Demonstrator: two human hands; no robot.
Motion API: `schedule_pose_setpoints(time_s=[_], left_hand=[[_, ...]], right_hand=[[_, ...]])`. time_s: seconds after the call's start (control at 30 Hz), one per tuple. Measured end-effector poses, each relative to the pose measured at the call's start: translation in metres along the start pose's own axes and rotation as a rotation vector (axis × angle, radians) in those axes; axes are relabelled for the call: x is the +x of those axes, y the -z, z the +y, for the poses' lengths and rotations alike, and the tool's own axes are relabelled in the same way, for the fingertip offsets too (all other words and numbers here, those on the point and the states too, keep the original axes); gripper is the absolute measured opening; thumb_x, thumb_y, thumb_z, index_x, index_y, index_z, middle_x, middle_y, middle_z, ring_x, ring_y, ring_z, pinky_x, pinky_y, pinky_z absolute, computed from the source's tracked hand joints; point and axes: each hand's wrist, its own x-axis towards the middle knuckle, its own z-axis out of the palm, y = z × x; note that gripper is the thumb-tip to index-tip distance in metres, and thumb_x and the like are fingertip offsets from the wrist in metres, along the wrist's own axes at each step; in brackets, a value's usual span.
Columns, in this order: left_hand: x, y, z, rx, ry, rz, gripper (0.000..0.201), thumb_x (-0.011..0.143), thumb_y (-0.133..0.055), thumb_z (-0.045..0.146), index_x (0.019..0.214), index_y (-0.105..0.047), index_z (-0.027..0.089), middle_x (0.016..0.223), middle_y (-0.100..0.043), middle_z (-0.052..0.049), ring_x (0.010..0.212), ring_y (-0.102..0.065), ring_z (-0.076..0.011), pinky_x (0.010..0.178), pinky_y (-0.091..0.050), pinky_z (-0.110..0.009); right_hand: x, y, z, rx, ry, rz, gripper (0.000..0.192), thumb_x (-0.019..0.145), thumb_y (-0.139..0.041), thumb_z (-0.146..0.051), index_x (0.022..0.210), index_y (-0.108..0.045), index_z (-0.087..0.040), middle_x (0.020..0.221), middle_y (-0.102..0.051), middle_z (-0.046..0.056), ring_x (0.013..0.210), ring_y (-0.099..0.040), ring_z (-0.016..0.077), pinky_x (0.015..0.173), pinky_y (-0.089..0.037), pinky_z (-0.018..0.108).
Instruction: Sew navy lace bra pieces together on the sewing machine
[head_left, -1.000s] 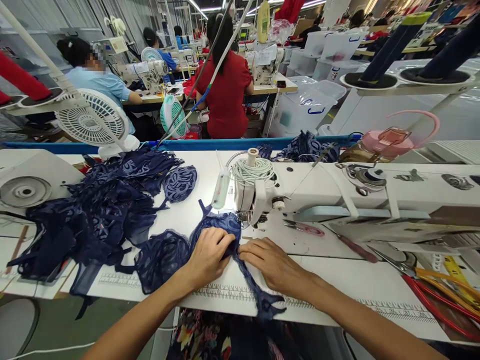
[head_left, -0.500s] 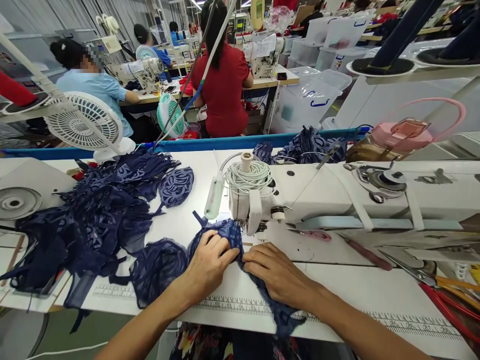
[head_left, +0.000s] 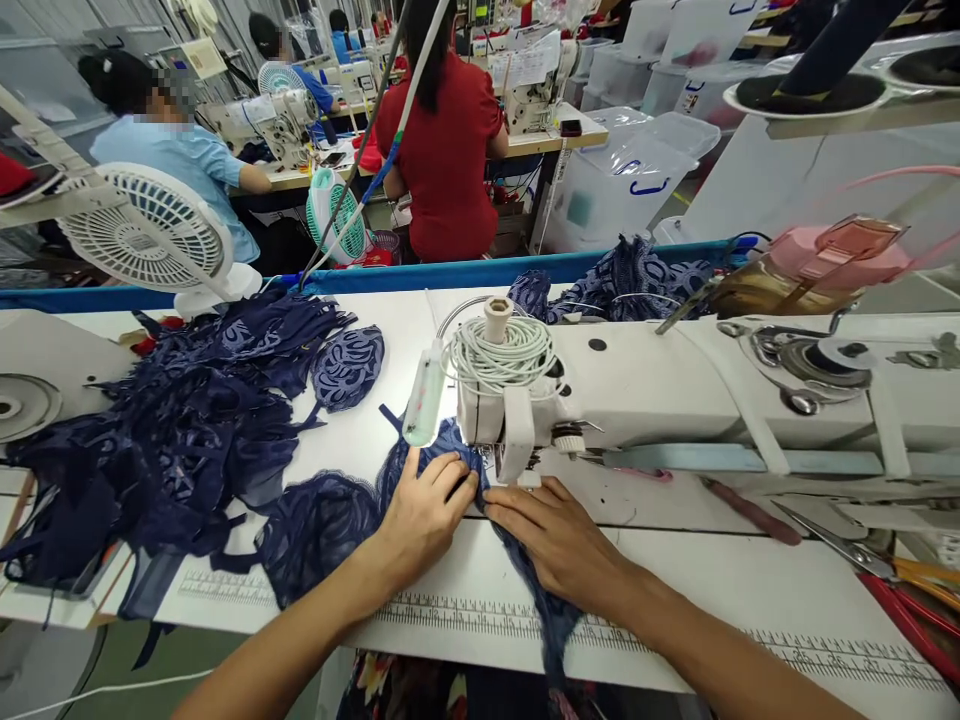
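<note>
A navy lace bra (head_left: 319,535) lies across the machine bed, one cup in front of my left forearm and another part under the sewing machine's needle area (head_left: 487,455). My left hand (head_left: 427,510) presses down on the lace just left of the presser foot, fingers bent and closed over it. Close by on the right, my right hand (head_left: 551,535) pinches the bra's narrow navy band between thumb and fingers. The band's tail (head_left: 555,640) runs below that hand and hangs over the table's front edge. The needle itself is hidden behind the machine head.
A heap of navy lace pieces (head_left: 195,430) covers the left, with a loose cup (head_left: 349,368) beside it. More navy lace (head_left: 630,280) lies behind the machine. Scissors (head_left: 847,545) and a maroon-handled tool (head_left: 754,510) rest at right. A white fan (head_left: 150,230) stands back left; co-workers sit beyond.
The view has shifted slightly. Both hands have moved a little towards the needle with the fabric, and the left fingers are more spread. The band's tail hangs further down.
</note>
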Motion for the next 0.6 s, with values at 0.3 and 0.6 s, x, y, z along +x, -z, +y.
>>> schedule_pose_setpoints(time_s=[0.3,0.6], left_hand=[[0.003,0.002,0.018,0.088,0.072,0.054,0.023,0.093,-0.043,0.007,0.102,-0.063,0.013,0.077,-0.062,-0.004,0.075,-0.056,-0.0171,0.105,-0.037,-0.056],[0.0,0.005,0.022,0.09,0.051,0.041,0.025,0.094,-0.04,0.005,0.104,-0.061,0.013,0.074,-0.058,-0.001,0.071,-0.054,-0.0146,0.106,-0.034,-0.059]], right_hand=[[0.0,-0.001,-0.005,-0.033,-0.046,-0.061,0.056,0.07,-0.043,0.007,0.12,-0.059,-0.014,0.115,-0.063,0.01,0.103,-0.054,0.021,0.09,-0.035,0.037],[-0.002,-0.001,-0.005,0.009,-0.025,-0.059,0.052,0.073,-0.042,0.008,0.113,-0.061,-0.018,0.102,-0.065,0.005,0.094,-0.055,0.0182,0.086,-0.034,0.036]])
